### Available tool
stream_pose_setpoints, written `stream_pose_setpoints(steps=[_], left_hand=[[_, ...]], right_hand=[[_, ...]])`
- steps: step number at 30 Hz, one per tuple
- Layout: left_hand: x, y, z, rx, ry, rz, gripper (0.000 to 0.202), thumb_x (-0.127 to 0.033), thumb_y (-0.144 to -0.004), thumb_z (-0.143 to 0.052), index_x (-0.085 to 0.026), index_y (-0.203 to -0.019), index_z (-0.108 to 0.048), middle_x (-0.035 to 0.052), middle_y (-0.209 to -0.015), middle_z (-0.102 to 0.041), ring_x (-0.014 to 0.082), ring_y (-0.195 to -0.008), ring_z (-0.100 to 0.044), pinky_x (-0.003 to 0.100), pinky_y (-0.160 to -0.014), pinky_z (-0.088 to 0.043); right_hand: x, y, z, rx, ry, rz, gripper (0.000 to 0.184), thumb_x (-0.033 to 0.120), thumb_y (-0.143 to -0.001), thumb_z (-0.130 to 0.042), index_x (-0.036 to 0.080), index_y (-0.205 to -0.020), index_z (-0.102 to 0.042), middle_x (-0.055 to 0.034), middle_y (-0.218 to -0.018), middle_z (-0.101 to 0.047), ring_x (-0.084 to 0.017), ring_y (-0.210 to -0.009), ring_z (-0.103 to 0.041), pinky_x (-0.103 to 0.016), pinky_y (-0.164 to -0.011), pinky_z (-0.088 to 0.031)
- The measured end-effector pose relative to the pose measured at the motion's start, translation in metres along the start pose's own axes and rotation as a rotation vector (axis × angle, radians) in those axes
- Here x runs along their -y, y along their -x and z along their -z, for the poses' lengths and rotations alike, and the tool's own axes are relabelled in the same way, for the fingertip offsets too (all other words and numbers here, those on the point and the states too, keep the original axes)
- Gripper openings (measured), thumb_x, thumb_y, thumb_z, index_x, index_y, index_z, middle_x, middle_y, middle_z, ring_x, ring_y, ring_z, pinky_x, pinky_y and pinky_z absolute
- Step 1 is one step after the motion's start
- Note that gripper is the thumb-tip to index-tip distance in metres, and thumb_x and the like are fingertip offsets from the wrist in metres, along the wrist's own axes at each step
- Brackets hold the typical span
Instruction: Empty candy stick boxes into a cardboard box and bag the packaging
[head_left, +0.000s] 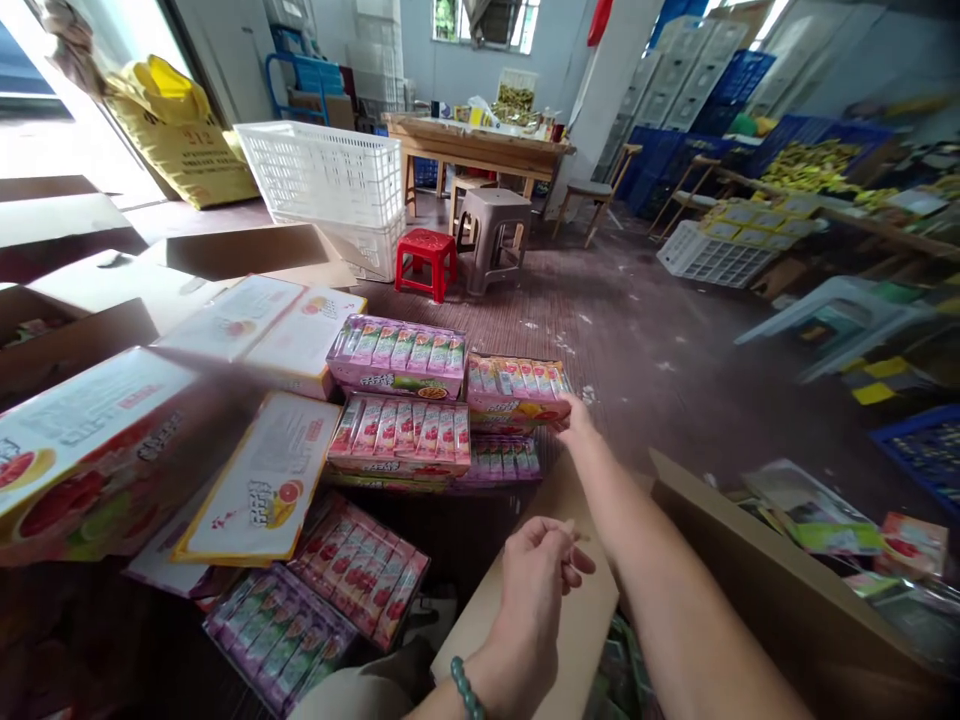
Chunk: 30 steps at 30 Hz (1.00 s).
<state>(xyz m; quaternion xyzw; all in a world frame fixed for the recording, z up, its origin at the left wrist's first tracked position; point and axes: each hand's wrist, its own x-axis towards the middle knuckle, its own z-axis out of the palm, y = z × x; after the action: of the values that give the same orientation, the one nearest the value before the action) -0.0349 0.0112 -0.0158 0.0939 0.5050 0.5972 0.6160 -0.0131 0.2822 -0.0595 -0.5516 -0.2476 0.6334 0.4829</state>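
Observation:
My right hand [574, 416] is stretched forward with its fingers on the near right corner of an orange-and-pink display box [517, 408] of drink sachets. My left hand [534, 570], a green bead bracelet at its wrist, hovers over a brown carton flap [577, 610]. Its fingers are curled into a pinch, and what lies between them is too small to make out. Left of the orange box are a purple sachet box [397, 382] and a pink sachet box [405, 466]. A lower purple box [504, 460] sits beneath the orange one.
A flat white-topped box [259, 480] and loose sachet packs [367, 565] lie at left. Large printed cartons [82, 440] stand beyond. Farther off are a red stool [426, 262], a grey stool [495, 240], a white crate [322, 170] and a wooden table [480, 140].

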Motion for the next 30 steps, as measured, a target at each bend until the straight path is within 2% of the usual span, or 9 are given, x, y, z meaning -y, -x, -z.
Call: stream_pose_setpoints(steps=[4, 7, 12, 16, 19, 21, 24, 28, 30], left_hand=[[-0.004, 0.007, -0.001, 0.003, -0.011, -0.006, 0.014, -0.025, -0.074, -0.066, -0.016, -0.069, -0.057, 0.0045, -0.061, -0.063, 0.0081, -0.051, -0.043, 0.024, -0.056, -0.030], [-0.007, 0.006, -0.001, -0.006, -0.049, -0.038, 0.010, -0.022, -0.079, -0.064, -0.015, -0.082, -0.058, 0.0019, -0.069, -0.061, 0.0076, -0.053, -0.044, 0.024, -0.056, -0.029], [-0.005, -0.003, -0.006, -0.039, -0.127, -0.151, 0.068, -0.023, -0.076, -0.075, -0.017, -0.135, -0.044, 0.0089, -0.108, -0.065, 0.0165, -0.090, -0.061, 0.026, -0.076, -0.042], [0.001, -0.001, -0.015, 0.272, -0.138, -0.189, 0.104, -0.037, -0.071, -0.085, -0.026, -0.154, -0.024, 0.0138, -0.142, -0.056, 0.0264, -0.128, -0.054, 0.035, -0.098, -0.041], [0.006, 0.010, -0.026, 0.660, -0.050, -0.239, 0.093, -0.033, -0.064, -0.090, -0.023, -0.143, -0.042, 0.0130, -0.128, -0.066, 0.0291, -0.119, -0.061, 0.039, -0.101, -0.044], [0.010, 0.018, -0.033, 0.818, 0.053, -0.218, 0.081, -0.026, -0.062, -0.088, -0.018, -0.133, -0.051, 0.0123, -0.116, -0.072, 0.0295, -0.108, -0.067, 0.041, -0.099, -0.048], [0.017, 0.026, -0.041, 0.843, 0.192, -0.117, 0.071, -0.022, -0.057, -0.082, -0.014, -0.124, -0.059, 0.0119, -0.106, -0.076, 0.0318, -0.101, -0.072, 0.042, -0.097, -0.052], [0.028, 0.030, -0.045, 0.934, 0.303, 0.090, 0.072, -0.026, -0.055, -0.076, -0.011, -0.125, -0.064, 0.0141, -0.105, -0.078, 0.0362, -0.099, -0.074, 0.044, -0.094, -0.055], [0.035, 0.030, -0.045, 1.005, 0.293, 0.207, 0.072, -0.028, -0.057, -0.075, -0.010, -0.126, -0.065, 0.0152, -0.105, -0.079, 0.0360, -0.097, -0.075, 0.043, -0.090, -0.057]], right_hand=[[0.007, 0.028, 0.012, -0.067, -0.092, -0.029, 0.013, 0.031, -0.085, -0.065, 0.022, -0.088, -0.056, 0.0034, -0.075, -0.056, -0.009, -0.061, -0.049, -0.014, -0.046, -0.039], [0.020, 0.061, 0.040, -0.089, -0.162, -0.020, 0.011, 0.032, -0.086, -0.063, 0.023, -0.087, -0.056, 0.0039, -0.073, -0.056, -0.009, -0.059, -0.047, -0.011, -0.043, -0.035], [0.033, 0.152, 0.122, -0.008, -0.247, -0.025, 0.016, 0.035, -0.090, -0.055, 0.021, -0.092, -0.062, -0.0017, -0.077, -0.064, -0.011, -0.058, -0.052, -0.013, -0.040, -0.039], [0.023, 0.246, 0.175, 0.142, -0.372, -0.172, 0.037, 0.042, -0.095, -0.043, 0.016, -0.107, -0.065, -0.0111, -0.081, -0.068, -0.016, -0.062, -0.056, -0.020, -0.043, -0.049], [0.005, 0.307, 0.196, 0.180, -0.479, -0.248, 0.038, 0.039, -0.097, -0.039, 0.015, -0.117, -0.063, -0.0126, -0.088, -0.070, -0.018, -0.068, -0.061, -0.023, -0.049, -0.054], [-0.011, 0.337, 0.208, 0.200, -0.520, -0.241, 0.040, 0.039, -0.098, -0.040, 0.014, -0.119, -0.063, -0.0141, -0.094, -0.071, -0.019, -0.074, -0.064, -0.027, -0.058, -0.058], [-0.034, 0.356, 0.234, 0.225, -0.505, -0.168, 0.037, 0.043, -0.095, -0.049, 0.016, -0.115, -0.066, -0.0113, -0.098, -0.073, -0.022, -0.082, -0.068, -0.035, -0.070, -0.061], [-0.042, 0.344, 0.273, -0.134, -0.427, 0.124, 0.012, 0.029, -0.082, -0.072, 0.023, -0.090, -0.066, 0.0029, -0.076, -0.070, -0.013, -0.065, -0.064, -0.022, -0.054, -0.052], [-0.032, 0.333, 0.281, -0.158, -0.379, 0.176, 0.013, 0.031, -0.081, -0.076, 0.022, -0.085, -0.067, 0.0034, -0.072, -0.070, -0.013, -0.062, -0.064, -0.022, -0.053, -0.051]])
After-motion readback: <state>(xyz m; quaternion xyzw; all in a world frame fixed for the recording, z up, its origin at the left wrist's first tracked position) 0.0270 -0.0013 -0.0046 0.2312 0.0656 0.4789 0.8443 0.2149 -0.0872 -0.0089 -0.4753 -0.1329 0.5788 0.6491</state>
